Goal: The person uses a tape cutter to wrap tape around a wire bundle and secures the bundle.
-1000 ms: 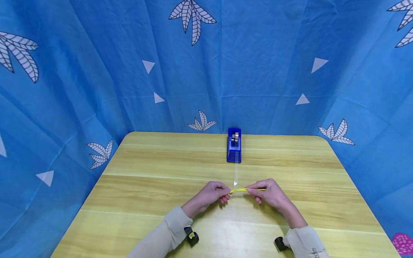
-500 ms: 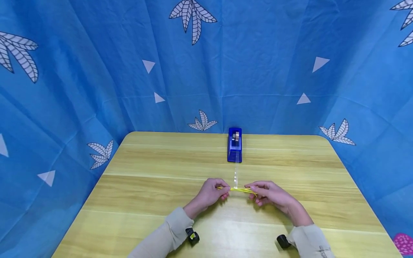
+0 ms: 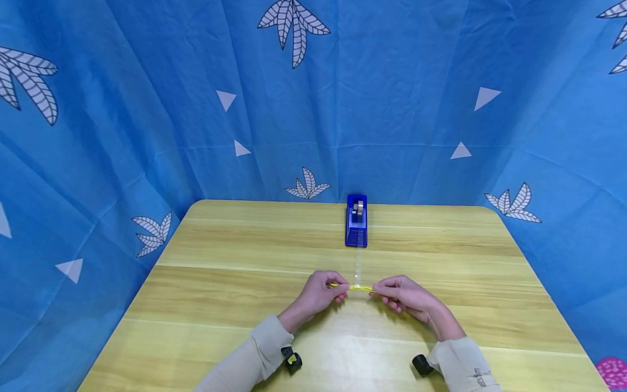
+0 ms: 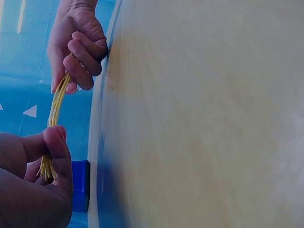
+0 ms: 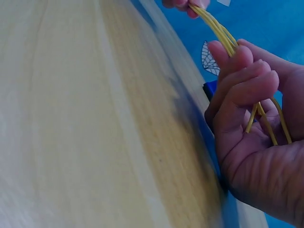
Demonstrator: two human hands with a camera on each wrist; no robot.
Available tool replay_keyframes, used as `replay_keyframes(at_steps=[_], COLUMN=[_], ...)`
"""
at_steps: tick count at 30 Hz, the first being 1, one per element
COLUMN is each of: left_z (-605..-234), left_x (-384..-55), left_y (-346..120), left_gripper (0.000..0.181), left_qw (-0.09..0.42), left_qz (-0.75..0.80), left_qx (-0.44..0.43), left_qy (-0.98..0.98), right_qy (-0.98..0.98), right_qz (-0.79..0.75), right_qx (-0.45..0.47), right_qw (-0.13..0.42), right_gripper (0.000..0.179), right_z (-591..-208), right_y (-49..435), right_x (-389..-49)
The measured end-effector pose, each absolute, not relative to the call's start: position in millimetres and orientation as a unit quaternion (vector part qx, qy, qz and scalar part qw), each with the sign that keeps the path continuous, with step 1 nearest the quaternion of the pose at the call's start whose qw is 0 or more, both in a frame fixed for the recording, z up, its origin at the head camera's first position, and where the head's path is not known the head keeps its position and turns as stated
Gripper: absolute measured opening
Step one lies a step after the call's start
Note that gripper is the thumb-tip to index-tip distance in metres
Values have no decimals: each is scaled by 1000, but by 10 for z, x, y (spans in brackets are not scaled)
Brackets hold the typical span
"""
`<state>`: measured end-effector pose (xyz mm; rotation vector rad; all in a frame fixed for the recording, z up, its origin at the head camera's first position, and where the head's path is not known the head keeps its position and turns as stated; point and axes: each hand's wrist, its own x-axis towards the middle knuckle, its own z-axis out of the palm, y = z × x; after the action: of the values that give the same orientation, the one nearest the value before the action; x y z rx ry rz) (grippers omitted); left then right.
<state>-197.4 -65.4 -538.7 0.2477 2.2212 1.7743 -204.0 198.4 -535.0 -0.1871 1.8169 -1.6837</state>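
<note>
A bundle of thin yellow wires stretches between both hands over the middle of the table. My left hand pinches it near one end between thumb and fingers; the wire tips poke out past the fingers in the left wrist view. With thumb and index finger, my right hand pinches the other side, and several loose wire ends hang into its palm. A strip of clear tape runs from the blue tape dispenser to the bundle, its end meeting the wires between the hands.
The dispenser stands near the far edge of the wood-grain table. A blue curtain with white leaf prints hangs behind and beside the table. A black wrist camera sits at the left cuff, another at the right.
The wires have shifted left, their ends now showing at my left hand. The tape end now meets the bundle. My right hand loosened, then pinched the wires again.
</note>
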Motion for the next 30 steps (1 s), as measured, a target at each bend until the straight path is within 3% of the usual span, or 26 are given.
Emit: replay_keyframes(at_steps=[9, 15, 19, 25, 30], left_z=[-5401, -5420, -5430, -5434, -5409], left_x=[-2024, -2142, -2187, -2206, -2171], left_y=[-671, -744, -772, -731, -675], left_gripper=[14, 29, 31, 21, 17], left_qw=[201, 254, 280, 270, 220], left_qz=[611, 614, 613, 630, 632], left_qx=[69, 99, 109, 97, 80], left_qy=[762, 741, 731, 721, 738], right_qy=[718, 765, 790, 805, 789], right_qz=[-641, -600, -569, -549, -573], right_qx=[-54, -100, -137, -150, -109], right_qw=[268, 213, 181, 168, 193], right_gripper=[33, 31, 27, 23, 32], right_z=[-5411, -5404, -5371, -5332, -5323], right_y=[1999, 1991, 1978, 1969, 1965], right_x=[-2038, -2051, -2048, -2041, -2040])
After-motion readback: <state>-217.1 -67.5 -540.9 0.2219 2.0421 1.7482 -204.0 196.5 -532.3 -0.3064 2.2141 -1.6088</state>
